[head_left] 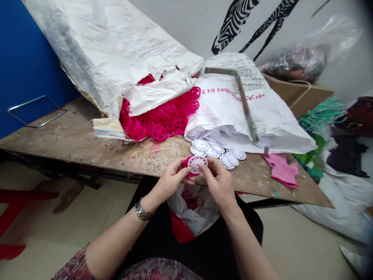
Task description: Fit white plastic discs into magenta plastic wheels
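Note:
Between my two hands, over the table's front edge, is a white perforated disc [197, 165] laid against a pink plastic ring [186, 163]. My left hand [174, 177] grips the pink ring's left side, thumb in front. On the right, my right hand [218, 181] pinches the white disc with its thumb on the face. Just beyond, a pile of white discs [214, 146] spills from a white woven sack [227, 101]. Many pink rings [163, 120] pour out of a larger torn white sack [116, 50]. Below my hands, a lined bag [189, 217] holds pink and white pieces.
A bent metal bar [244, 99] lies across the right sack. A pink cloth [281, 169] rests at the table's right end. A wire handle shape [37, 112] stands left by a blue panel [23, 66]. A cardboard box [294, 93] is behind; a red stool [17, 217] stands lower left.

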### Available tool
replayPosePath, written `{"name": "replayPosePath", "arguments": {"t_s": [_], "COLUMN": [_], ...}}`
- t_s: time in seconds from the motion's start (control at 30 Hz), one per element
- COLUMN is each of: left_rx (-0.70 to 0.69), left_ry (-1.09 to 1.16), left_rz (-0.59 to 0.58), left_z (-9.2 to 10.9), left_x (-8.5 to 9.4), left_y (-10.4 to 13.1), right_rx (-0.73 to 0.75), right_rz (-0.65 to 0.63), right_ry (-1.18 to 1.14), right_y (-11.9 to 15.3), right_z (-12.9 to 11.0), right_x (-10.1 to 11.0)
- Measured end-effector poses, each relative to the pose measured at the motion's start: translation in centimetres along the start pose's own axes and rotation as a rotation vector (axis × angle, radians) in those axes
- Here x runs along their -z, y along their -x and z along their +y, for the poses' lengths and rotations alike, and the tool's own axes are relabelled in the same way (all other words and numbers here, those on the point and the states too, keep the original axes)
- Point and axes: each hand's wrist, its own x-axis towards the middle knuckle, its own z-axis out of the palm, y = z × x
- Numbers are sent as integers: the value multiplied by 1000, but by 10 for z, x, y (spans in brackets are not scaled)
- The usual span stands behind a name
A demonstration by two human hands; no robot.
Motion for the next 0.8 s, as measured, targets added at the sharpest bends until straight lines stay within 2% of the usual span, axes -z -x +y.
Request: {"name": "replayPosePath", "arguments": {"t_s": [0.17,0.23,0.33,0.47,0.57,0.7,0.8], "left_rx": [-29,-45,-67,-90,-145,-243,-258], "left_ry": [-37,-43,-53,-102,-204,-376,-421], "left_rz": [-12,-10,-37,-108,-126,-67,-27], "left_z": [-1,-2,-3,-2,0,-1,-4], "left_x": [-2,-2,-2,-2,-2,-5,-7], "left_y": [1,1,3,5,7,7,6], "right_rx": [53,34,-40,-96,-69,-7,3], "right_rz": [-42,-60,-102,-84,-59,-65,-36], "right_ry": [234,175,-37,-187,-163,-68,3], "right_y": [7,7,6,8,11,16,18], "right_z": [-7,-8,-7,-7,-8,-11,-12], "right_x": [4,5,6,7,6,6,5]}}
